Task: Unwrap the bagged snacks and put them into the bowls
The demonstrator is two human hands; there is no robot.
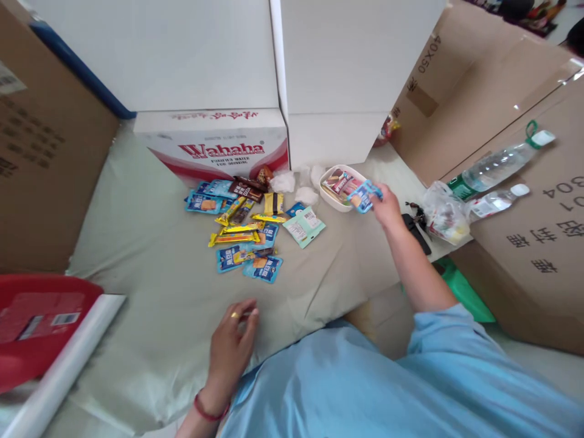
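My right hand (387,208) pinches a small blue snack packet (362,198) at the right rim of a white bowl (336,203). Inside the bowl lie other wrapped snacks, among them a brown and red packet (337,180). Near the front edge of the cloth, my left hand (233,333) rests with loosely bent fingers, the thumb a little apart, and nothing in it. Beyond it is a spread of blue packets (269,268), yellow-wrapped bars (235,238), dark brown bars (246,190) and a pale green packet (305,227).
Behind the snacks stands a Wahaha water carton (219,146). Crumpled white wrappers (283,182) lie beside the bowl. To the right are a clear plastic bag (442,213), bottles (502,161) and cardboard boxes (524,243). A red package (41,328) is at left.
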